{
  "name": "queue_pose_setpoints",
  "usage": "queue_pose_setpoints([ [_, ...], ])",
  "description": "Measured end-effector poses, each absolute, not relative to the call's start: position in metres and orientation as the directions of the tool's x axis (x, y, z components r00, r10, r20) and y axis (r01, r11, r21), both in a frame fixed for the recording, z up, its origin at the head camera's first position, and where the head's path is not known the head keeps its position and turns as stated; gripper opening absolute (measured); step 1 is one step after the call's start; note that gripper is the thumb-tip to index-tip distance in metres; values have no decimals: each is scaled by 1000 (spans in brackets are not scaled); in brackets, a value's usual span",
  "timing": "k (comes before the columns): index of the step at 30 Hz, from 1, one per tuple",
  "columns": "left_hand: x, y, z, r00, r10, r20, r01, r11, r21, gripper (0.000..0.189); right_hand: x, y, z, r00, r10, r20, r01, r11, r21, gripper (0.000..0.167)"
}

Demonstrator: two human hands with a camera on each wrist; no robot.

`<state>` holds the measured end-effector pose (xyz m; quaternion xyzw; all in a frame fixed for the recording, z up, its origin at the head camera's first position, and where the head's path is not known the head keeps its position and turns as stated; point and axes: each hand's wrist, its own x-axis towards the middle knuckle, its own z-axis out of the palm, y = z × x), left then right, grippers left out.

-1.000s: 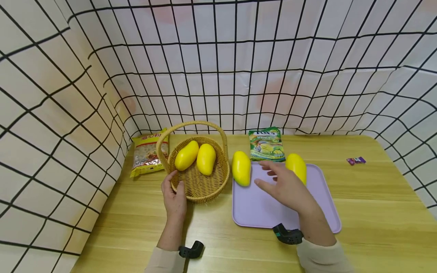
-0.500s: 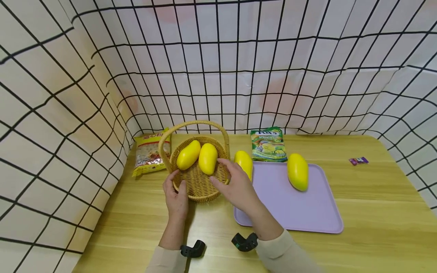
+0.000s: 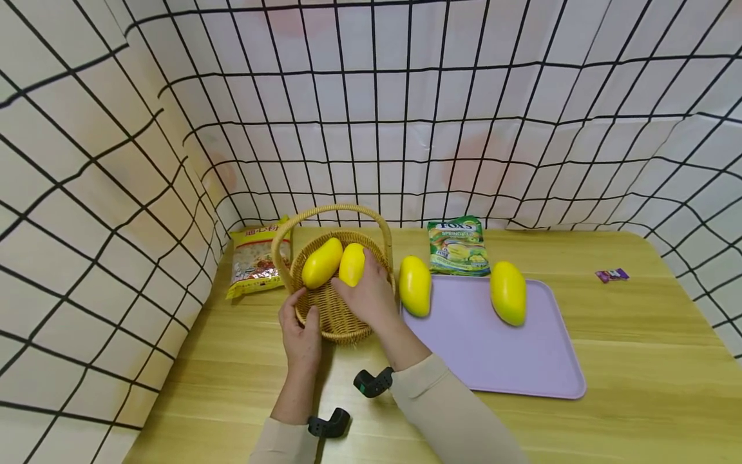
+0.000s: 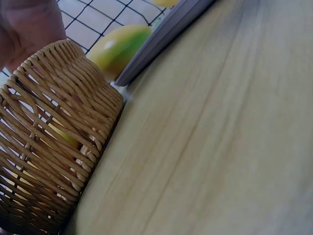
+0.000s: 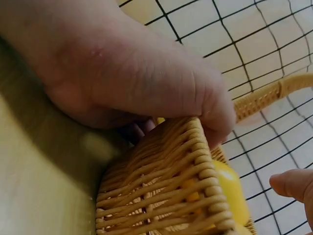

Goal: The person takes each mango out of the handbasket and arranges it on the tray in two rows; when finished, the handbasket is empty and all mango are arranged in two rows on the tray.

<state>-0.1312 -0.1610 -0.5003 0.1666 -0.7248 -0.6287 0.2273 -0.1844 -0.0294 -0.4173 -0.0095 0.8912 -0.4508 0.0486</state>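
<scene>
The wicker basket (image 3: 336, 316) holds two yellow mangoes, a left mango (image 3: 322, 263) and a right mango (image 3: 351, 263). My left hand (image 3: 301, 335) grips the basket's near-left rim; its thumb hooks over that rim in the right wrist view. Over the basket, my right hand (image 3: 371, 293) straddles the right mango, fingers along its right side. The right thumb (image 5: 293, 185) looks straight and apart from the yellow fruit. A third mango (image 3: 415, 285) lies at the left edge of the lilac tray (image 3: 510, 364), and another mango (image 3: 508, 293) lies farther right on it.
A yellow food packet (image 3: 259, 258) lies left of the basket. Behind the tray is a green candy bag (image 3: 458, 246). A small purple wrapped candy (image 3: 611, 275) lies far right on the wooden table (image 3: 632, 348). Grid-patterned cloth (image 3: 394, 129) walls the back and sides.
My right hand has moved left from above the tray, over the basket rim, to the right mango. My left hand has stayed on the rim; the mangoes keep their places.
</scene>
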Motion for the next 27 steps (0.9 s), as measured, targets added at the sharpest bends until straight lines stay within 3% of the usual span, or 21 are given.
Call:
queue_pose_setpoints([
  [18,-131,-161,-499,-848,-517,116,44,150,988,42,-209,-50,-439,-992,15,-127,102,696,-711,93],
  [27,-130,-160,-498,-845,-523,113,35,157,987,42,-209,-52,-441,-993,36,-115,108,684,-722,89],
])
